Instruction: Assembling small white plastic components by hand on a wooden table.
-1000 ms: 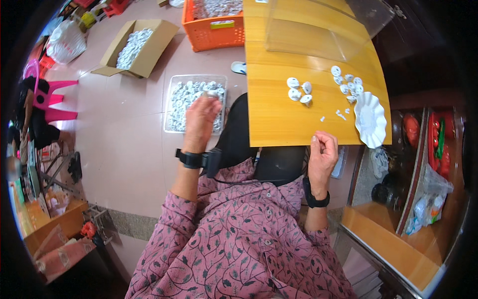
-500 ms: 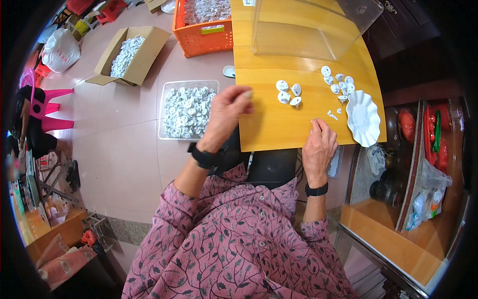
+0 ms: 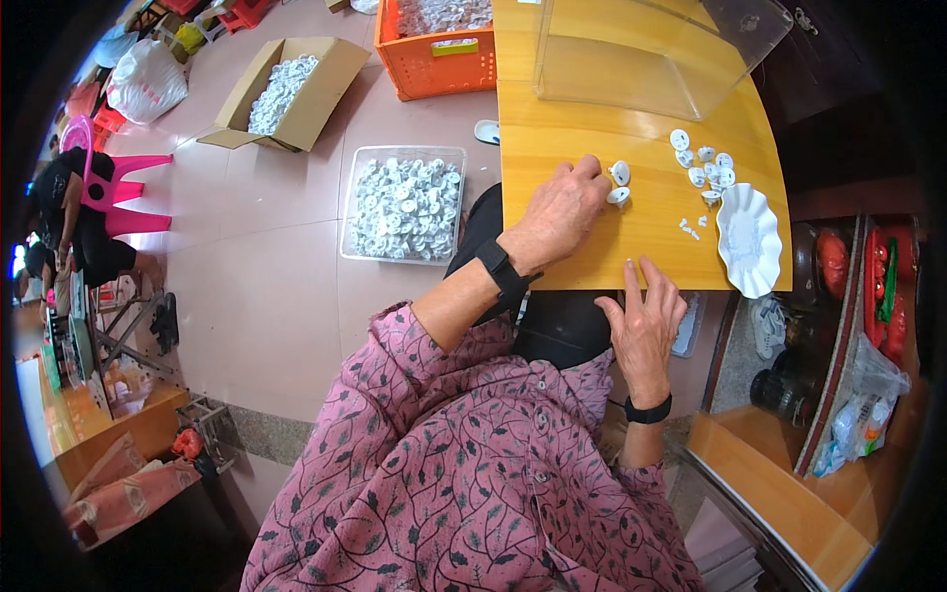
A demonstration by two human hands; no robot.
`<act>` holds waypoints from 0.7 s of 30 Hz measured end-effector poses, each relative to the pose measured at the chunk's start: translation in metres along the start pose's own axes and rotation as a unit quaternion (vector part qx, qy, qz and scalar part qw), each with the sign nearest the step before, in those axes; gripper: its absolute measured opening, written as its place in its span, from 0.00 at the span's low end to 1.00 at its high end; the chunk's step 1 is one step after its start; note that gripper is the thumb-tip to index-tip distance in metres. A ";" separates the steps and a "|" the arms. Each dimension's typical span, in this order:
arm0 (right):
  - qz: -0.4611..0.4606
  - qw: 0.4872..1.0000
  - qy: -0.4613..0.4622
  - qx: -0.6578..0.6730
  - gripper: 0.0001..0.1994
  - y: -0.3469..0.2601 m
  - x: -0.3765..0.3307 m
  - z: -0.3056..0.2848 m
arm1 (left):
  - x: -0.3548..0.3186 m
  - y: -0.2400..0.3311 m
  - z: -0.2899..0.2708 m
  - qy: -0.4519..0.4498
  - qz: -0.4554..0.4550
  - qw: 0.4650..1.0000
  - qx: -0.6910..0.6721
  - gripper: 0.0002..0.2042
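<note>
My left hand (image 3: 560,219) is over the yellow wooden tabletop (image 3: 552,128), fingers bent down and closed; whatever is in them is hidden beneath the hand. Right beside its fingertips are two white round plastic parts with a stem (image 3: 619,174). Near the table's front edge my right hand (image 3: 646,331) is open and holds nothing, its thumb and fingers apart. Beyond it lie several tiny white pieces (image 3: 690,229). A cluster of similar white round parts (image 3: 696,176) sits to the right, beside a white scalloped dish (image 3: 750,237) that contains small white bits.
A clear plastic tub (image 3: 347,222) full of white parts stands left of the table. Farther off are a cardboard box (image 3: 330,104) of white parts and an orange crate (image 3: 434,74). A clear acrylic case (image 3: 612,69) occupies the table's far side. Another person (image 3: 74,212) sits at far left.
My left hand has moved right from the table's left edge onto the group of white parts, covering some of them. My right hand has drawn back slightly and its fingers have spread.
</note>
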State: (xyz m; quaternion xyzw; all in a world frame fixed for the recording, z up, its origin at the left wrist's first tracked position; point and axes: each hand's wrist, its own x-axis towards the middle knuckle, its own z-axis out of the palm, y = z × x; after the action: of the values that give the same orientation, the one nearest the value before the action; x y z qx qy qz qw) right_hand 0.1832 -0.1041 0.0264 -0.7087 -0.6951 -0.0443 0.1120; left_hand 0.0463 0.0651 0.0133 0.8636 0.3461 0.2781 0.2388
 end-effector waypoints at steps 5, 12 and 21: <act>-0.012 0.998 0.053 0.022 0.15 0.003 -0.003 0.008 | -0.006 -0.005 0.000 0.027 -0.002 1.000 -0.014 0.08; -0.033 0.991 0.112 0.065 0.10 0.004 -0.005 0.017 | -0.022 -0.009 -0.012 0.025 -0.062 0.996 -0.060 0.11; 0.014 0.983 0.131 0.127 0.03 -0.007 0.000 0.013 | -0.054 -0.008 -0.022 -0.076 -0.247 0.747 -0.613 0.14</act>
State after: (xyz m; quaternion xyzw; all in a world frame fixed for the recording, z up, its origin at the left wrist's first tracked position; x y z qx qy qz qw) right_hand 0.1753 -0.1010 0.0144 -0.6863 -0.6643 -0.0466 0.2924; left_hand -0.0043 0.0354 0.0072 0.4345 0.2834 0.2947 0.8025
